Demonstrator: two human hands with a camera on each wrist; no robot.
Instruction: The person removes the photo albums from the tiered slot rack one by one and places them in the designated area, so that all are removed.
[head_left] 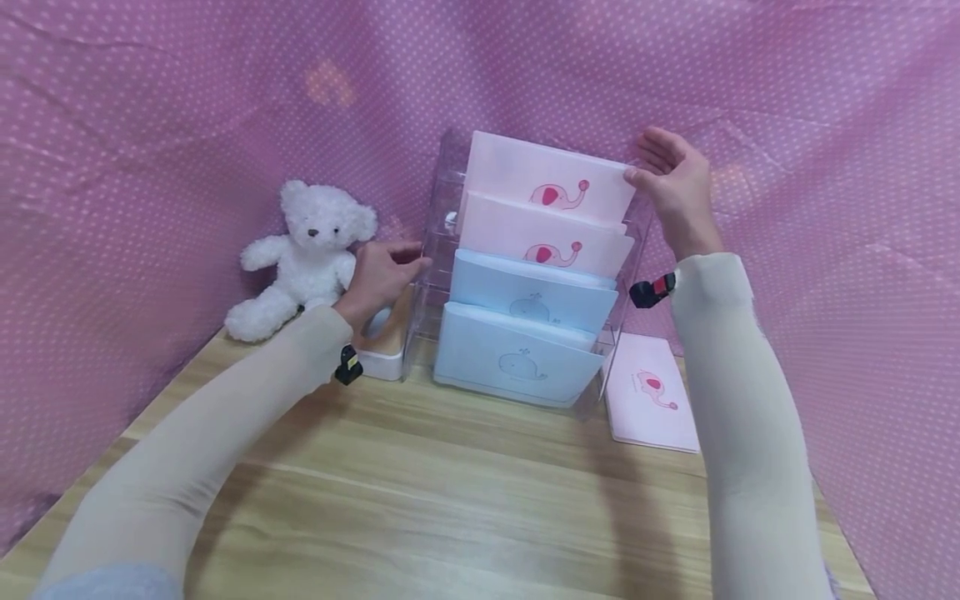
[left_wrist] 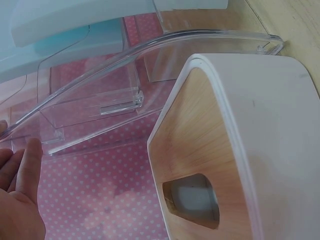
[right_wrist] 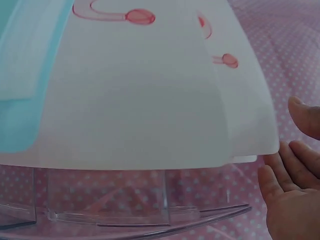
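A clear acrylic tiered rack [head_left: 438, 242] stands at the back of the wooden table [head_left: 450, 500]. It holds two pink elephant folders [head_left: 525, 171] above two blue whale folders [head_left: 510, 354]. My left hand [head_left: 382, 271] rests with straight fingers against the rack's left side; in the left wrist view the fingers [left_wrist: 22, 165] lie by the clear rack edge [left_wrist: 150, 45]. My right hand [head_left: 675, 183] is at the top pink folder's upper right corner, thumb touching it and fingers relaxed. The right wrist view shows that hand [right_wrist: 290, 200] beside the pink folder [right_wrist: 150, 100].
A white teddy bear [head_left: 307, 250] sits left of the rack. A white and wood box [head_left: 382, 354] stands between bear and rack, under my left wrist. Another pink elephant folder [head_left: 652, 400] lies flat on the table right of the rack. Pink dotted cloth [head_left: 150, 125] surrounds the table.
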